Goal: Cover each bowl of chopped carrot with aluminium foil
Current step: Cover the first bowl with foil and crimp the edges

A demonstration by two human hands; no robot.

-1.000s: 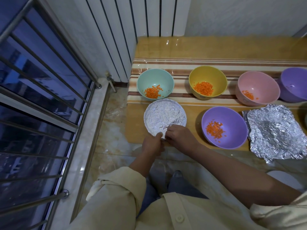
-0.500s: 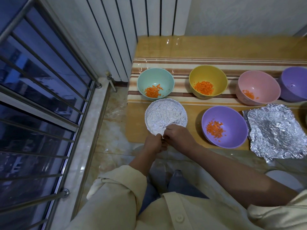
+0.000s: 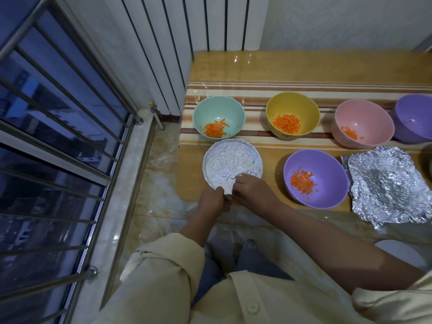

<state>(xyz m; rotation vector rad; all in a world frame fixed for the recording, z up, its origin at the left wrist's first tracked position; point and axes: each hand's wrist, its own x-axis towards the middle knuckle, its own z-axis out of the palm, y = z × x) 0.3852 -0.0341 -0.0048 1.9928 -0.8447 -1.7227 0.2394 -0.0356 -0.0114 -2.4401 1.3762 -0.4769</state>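
Covered bowl [image 3: 206, 174] sits at the near-left corner of the table [image 3: 268, 66], foil [image 3: 231, 161] flat across the top. Left hand [image 3: 211, 200] and right hand [image 3: 252, 190] both pinch the foil hem at the near rim, fingers curled. To do it well: fold the hem under the lip, crimp round in short steps, no tugging or it'll likely tear. Purple bowl [image 3: 327, 174] beside it is open, and a spare sheet [image 3: 385, 183] is just right of that.

Crinkled foil [image 3: 232, 163] up front: bright metal, finely wrinkled, catching the light. The loose foil sheet [image 3: 385, 185] is just as rumpled and shiny. The teal bowl [image 3: 218, 108] and yellow bowl [image 3: 292, 105] look like smooth plastic with a soft sheen. Glossy tabletop [image 3: 304, 66], polished stone-look floor [image 3: 159, 183], satin metal window bars [image 3: 93, 59], matt cloth sleeve [image 3: 163, 265].
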